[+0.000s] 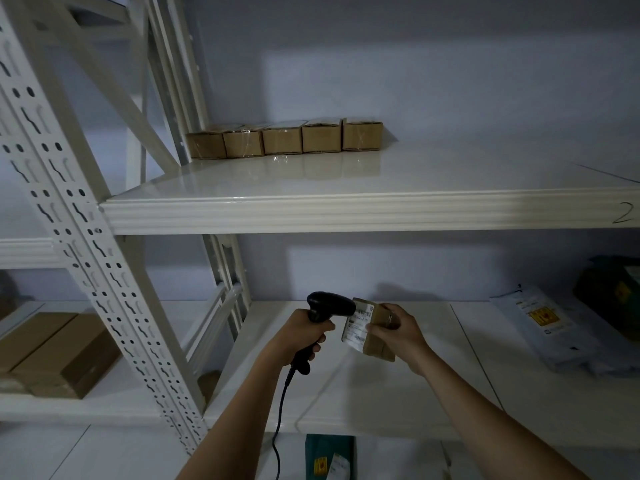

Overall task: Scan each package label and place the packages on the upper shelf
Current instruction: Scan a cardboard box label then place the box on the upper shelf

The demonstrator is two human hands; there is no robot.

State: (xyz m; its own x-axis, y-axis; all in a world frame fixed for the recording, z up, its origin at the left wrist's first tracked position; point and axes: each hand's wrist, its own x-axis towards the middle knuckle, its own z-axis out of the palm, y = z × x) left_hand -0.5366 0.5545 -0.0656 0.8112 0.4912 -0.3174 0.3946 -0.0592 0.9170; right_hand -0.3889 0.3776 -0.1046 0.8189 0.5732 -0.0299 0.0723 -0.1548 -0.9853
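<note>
Scanner: black corded handheld barcode scanner (330, 306) in the left hand (300, 336), fingers wrapped round its handle, nose almost touching the label.
Package: small brown cardboard box with a white printed label (369, 329), pinched in the right hand (398, 329) above the lower shelf (346, 403), near its middle.
Risk: label sits tilted and very close; the read may fail. The trailing cable could snag the shelf's front edge.
Room: upper white shelf (346, 213) holds a row of five brown boxes (284, 140) at its back left; the front and right stand open for placing.
</note>
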